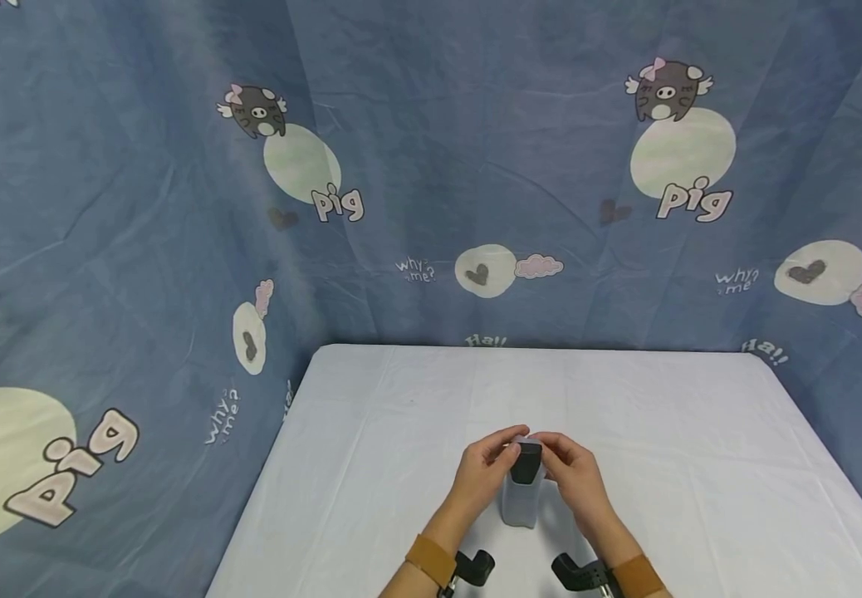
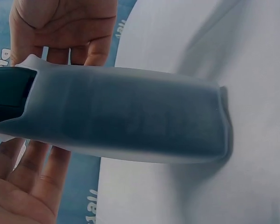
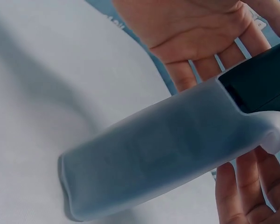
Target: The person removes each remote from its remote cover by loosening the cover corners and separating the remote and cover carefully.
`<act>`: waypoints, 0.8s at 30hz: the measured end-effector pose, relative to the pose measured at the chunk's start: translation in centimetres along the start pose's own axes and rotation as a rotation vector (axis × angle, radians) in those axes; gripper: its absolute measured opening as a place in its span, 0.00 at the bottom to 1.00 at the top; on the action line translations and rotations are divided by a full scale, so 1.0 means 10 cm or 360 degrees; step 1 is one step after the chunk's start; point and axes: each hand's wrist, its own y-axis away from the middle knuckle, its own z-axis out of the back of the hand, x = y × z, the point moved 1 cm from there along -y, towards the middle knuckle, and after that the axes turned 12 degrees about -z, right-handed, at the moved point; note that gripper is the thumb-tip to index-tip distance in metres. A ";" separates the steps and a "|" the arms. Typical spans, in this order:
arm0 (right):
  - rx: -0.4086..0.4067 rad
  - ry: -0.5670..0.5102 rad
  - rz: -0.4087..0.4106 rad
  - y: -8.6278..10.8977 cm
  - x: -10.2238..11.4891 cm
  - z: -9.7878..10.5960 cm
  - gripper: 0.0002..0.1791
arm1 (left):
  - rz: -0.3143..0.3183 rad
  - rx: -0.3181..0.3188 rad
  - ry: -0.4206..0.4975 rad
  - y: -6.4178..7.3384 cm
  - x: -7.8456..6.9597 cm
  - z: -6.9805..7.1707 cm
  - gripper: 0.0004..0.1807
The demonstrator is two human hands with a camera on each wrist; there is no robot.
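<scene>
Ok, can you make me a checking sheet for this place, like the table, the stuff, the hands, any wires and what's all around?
Surface: white table, faintly creased.
Job's things: cloudy sleeve, lower end down toward the table; black block inside, showing at the upper opening.
Clutter: nothing seen.
Hands: left hand and right hand hold the sleeve's upper end from either side.
Cables: nothing seen.
Surroundings: blue curtain with printed pigs.

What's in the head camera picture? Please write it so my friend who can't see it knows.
In the grip of a person's left hand and right hand is the top of a cloudy grey sleeve with a black object in it, at a white table. Blue cloth with pig drawings hangs behind.
</scene>
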 end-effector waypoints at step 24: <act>-0.0224 0.0226 0.0848 0.15 -0.07 0.00 0.19 | -0.0164 0.0131 -0.0063 0.08 0.09 0.03 0.26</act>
